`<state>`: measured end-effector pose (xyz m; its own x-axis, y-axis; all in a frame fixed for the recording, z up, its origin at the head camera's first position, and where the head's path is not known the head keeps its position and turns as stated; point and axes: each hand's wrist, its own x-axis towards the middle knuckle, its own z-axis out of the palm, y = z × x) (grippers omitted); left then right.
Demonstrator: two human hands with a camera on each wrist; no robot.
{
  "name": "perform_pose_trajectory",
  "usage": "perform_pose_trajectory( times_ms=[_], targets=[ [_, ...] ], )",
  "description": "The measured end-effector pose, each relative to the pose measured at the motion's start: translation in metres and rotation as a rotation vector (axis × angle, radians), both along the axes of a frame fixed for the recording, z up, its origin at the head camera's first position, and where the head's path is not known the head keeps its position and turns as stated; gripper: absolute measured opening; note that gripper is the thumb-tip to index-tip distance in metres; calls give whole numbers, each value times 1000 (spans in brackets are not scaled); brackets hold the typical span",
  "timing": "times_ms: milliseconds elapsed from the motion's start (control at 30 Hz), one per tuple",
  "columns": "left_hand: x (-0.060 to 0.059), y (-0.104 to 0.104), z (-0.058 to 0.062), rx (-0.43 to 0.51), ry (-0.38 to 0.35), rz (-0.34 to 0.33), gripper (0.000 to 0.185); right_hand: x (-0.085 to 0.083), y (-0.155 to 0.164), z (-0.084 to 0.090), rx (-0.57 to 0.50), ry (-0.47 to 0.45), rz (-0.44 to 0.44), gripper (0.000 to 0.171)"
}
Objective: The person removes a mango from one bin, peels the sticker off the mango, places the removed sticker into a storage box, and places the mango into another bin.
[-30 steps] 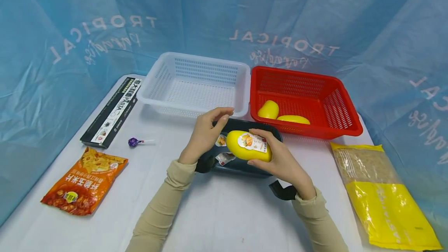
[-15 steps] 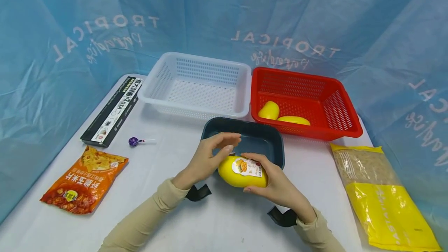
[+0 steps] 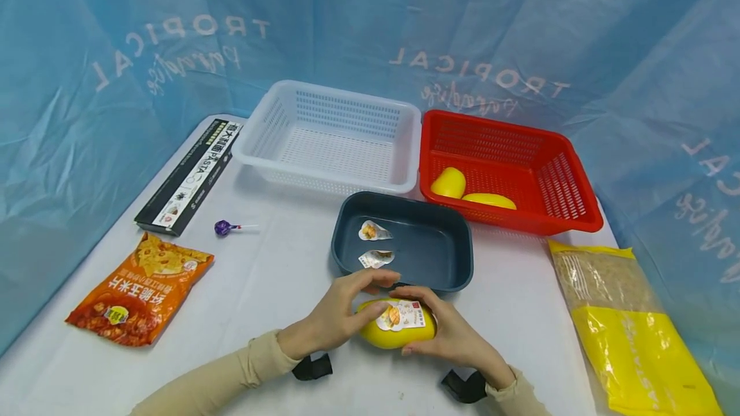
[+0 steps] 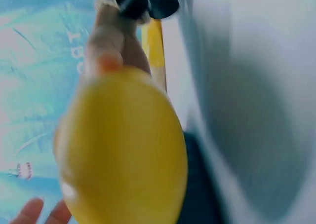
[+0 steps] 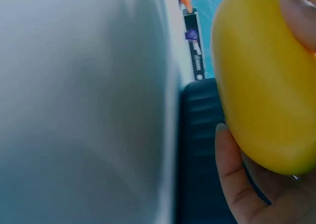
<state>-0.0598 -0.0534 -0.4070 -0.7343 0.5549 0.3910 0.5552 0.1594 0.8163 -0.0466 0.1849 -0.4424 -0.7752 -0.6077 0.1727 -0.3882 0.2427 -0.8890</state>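
My right hand [image 3: 457,334] grips a yellow mango [image 3: 388,339] above the table, fingers over its far side and thumb at the near side. A white label with fruit pictures [image 3: 408,314] is on the mango's upper face. At the mango's left end my left hand [image 3: 326,318] has its thumb on the fruit by the label's edge; its fingers arch above, apart from the fruit. The mango [image 4: 123,145] fills much of the left wrist view, so the label is hidden there. Just beyond stands a dark blue tray [image 3: 436,262] with two loose labels [image 3: 376,231] inside.
A white basket [image 3: 324,175] and a red basket [image 3: 520,217] holding two yellow mangoes [image 3: 448,183] stand behind the tray. At left are a pasta box [image 3: 191,175], a lollipop [image 3: 223,228] and an orange snack bag [image 3: 139,291]. A yellow pasta bag [image 3: 642,332] lies at right.
Both hands have come back toward me with the mango, from over the blue tray to in front of it. The left thumb now lies on the fruit near the label. The labels in the tray are uncovered.
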Motion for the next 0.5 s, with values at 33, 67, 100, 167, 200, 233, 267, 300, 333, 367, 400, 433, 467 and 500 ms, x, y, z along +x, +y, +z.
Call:
perform_pose_trajectory(
  times_ms=[33, 67, 100, 167, 200, 233, 267, 300, 333, 367, 400, 433, 467, 500],
  targets=[
    [2, 1, -1, -7, -20, 4, 37, 0, 0, -3, -4, 0, -3, 79],
    [3, 2, -2, -16, -40, 6, 36, 0, 1, -7, -9, -8, -6, 80],
    [5, 3, -2, -31, -54, 12, 36, 0, 2, -10, -12, -20, -14, 80],
    [7, 4, -5, -70, -63, 20, 36, 0, 3, -16, -14, -38, -33, 78],
    [8, 5, -6, -92, -65, 24, 36, 1, 4, -18, -15, -57, -44, 78],
    [9, 6, -7, -110, -68, 29, 37, 1, 4, -20, -15, -75, -55, 77],
    [10, 6, -9, -127, -61, 35, 37, 1, 5, -22, -18, -95, -64, 77],
    [10, 7, -10, -139, -55, 41, 38, 1, 6, -25, -18, -108, -71, 77],
    [11, 7, -11, -151, -44, 47, 38, 1, 6, -26, -21, -121, -72, 77],
    [11, 8, -12, -163, -32, 54, 39, 1, 7, -28, -22, -140, -73, 77],
    [11, 9, -13, -174, -17, 61, 39, 1, 8, -30, -22, -146, -67, 77],
    [12, 10, -14, -185, 2, 66, 40, 1, 9, -31, -20, -156, -63, 78],
    [12, 10, -15, -199, 25, 73, 40, 0, 10, -32, -15, -164, -62, 79],
    [12, 11, -16, -212, 46, 79, 41, -1, 12, -33, -6, -172, -63, 80]
  ],
)
